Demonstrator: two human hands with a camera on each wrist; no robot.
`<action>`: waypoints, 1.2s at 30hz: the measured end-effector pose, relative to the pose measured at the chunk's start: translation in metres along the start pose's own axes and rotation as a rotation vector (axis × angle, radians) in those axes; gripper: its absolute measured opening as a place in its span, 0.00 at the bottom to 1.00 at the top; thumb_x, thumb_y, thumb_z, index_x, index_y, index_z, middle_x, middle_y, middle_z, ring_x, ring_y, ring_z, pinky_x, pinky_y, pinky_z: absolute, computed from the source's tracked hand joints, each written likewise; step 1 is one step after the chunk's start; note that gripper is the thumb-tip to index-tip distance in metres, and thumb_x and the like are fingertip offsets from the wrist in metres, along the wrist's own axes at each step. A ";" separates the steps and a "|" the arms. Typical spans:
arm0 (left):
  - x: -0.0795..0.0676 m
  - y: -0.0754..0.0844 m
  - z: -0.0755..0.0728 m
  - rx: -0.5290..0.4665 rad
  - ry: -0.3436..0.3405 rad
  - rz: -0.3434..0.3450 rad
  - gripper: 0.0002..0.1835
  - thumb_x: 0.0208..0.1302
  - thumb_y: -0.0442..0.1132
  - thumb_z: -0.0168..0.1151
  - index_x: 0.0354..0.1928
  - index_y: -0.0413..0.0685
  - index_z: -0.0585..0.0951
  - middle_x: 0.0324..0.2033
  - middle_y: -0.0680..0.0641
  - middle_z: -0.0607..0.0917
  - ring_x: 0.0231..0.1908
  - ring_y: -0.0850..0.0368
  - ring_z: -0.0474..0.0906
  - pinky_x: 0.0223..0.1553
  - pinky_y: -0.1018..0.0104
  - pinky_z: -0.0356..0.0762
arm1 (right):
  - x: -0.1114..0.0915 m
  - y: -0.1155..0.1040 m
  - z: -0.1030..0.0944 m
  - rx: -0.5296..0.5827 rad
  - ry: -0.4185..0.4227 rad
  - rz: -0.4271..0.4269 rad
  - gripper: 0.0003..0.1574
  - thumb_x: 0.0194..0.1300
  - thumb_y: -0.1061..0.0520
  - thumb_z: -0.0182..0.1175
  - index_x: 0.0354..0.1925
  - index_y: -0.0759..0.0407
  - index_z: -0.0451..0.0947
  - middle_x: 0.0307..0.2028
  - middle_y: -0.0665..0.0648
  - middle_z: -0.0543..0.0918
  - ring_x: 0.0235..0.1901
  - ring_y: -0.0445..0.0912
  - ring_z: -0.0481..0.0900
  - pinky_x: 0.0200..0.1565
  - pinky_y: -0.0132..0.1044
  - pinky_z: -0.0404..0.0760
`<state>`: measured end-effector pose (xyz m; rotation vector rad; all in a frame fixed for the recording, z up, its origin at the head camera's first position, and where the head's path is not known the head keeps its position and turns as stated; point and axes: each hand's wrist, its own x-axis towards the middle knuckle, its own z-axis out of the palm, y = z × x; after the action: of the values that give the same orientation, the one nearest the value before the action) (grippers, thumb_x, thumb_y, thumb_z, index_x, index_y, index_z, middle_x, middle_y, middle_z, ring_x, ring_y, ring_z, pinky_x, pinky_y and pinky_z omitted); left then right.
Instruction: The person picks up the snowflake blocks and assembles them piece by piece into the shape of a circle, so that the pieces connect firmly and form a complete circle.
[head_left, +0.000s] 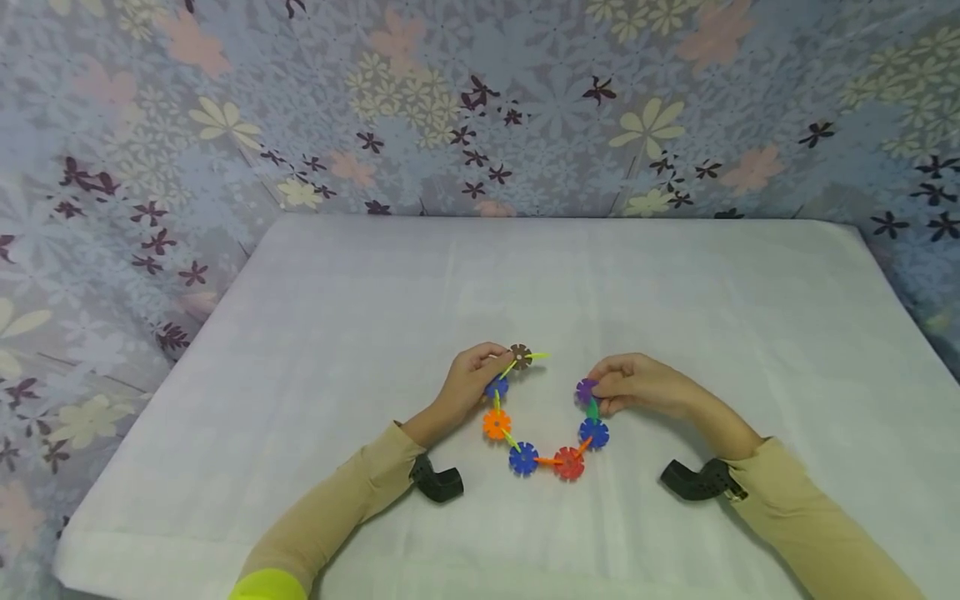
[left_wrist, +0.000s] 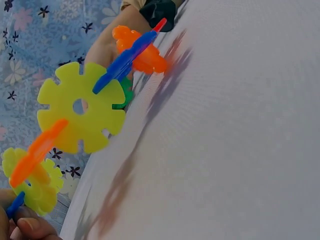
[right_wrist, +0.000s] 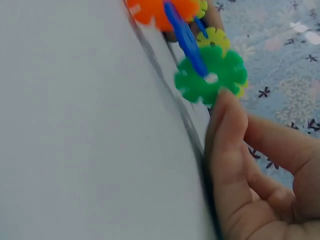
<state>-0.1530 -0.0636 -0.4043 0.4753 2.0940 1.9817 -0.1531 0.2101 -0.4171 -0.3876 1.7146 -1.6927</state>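
A chain of colourful notched plastic discs, slotted into one another, hangs in a U between the hands. At its left end my left hand point(head_left: 467, 385) pinches it by a blue disc point(left_wrist: 16, 204). Beyond those fingers stick out a brown disc point(head_left: 516, 349) and a yellow one point(head_left: 539, 356). My right hand point(head_left: 643, 385) grips the other end by the purple disc point(head_left: 583, 388), beside a green disc point(right_wrist: 192, 87). Lowest in the head view lie a blue disc point(head_left: 522, 468) and a red disc point(head_left: 567, 473). Fingers partly hide both gripped spots.
White cloth point(head_left: 360, 317) covers the table, and the chain's shadows fall on it. Floral fabric point(head_left: 555, 108) rises behind the far edge and along the left side. Black curved mounts sit on both wrists, the left mount point(head_left: 438, 483) and the right mount point(head_left: 693, 482).
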 end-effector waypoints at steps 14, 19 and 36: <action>-0.003 0.001 0.002 -0.037 -0.010 -0.035 0.11 0.65 0.33 0.50 0.40 0.26 0.73 0.11 0.51 0.70 0.07 0.62 0.62 0.11 0.72 0.64 | 0.008 0.003 0.007 0.068 0.045 -0.046 0.06 0.63 0.67 0.49 0.39 0.71 0.67 0.26 0.57 0.77 0.27 0.43 0.76 0.34 0.33 0.76; -0.002 0.001 0.003 -0.032 -0.022 -0.033 0.12 0.65 0.33 0.50 0.40 0.26 0.74 0.11 0.52 0.70 0.08 0.63 0.62 0.11 0.72 0.63 | 0.012 0.000 0.010 0.047 0.080 -0.066 0.10 0.63 0.66 0.49 0.41 0.75 0.66 0.26 0.56 0.75 0.26 0.42 0.74 0.33 0.32 0.76; -0.001 -0.002 0.004 -0.076 -0.081 -0.032 0.11 0.65 0.32 0.50 0.39 0.26 0.73 0.10 0.52 0.69 0.08 0.62 0.59 0.11 0.73 0.61 | 0.027 -0.009 0.018 0.078 0.246 -0.075 0.05 0.62 0.62 0.54 0.33 0.64 0.71 0.22 0.54 0.73 0.20 0.41 0.71 0.26 0.31 0.73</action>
<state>-0.1511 -0.0604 -0.4065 0.4962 1.9589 1.9814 -0.1632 0.1777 -0.4141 -0.2170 1.8197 -1.9218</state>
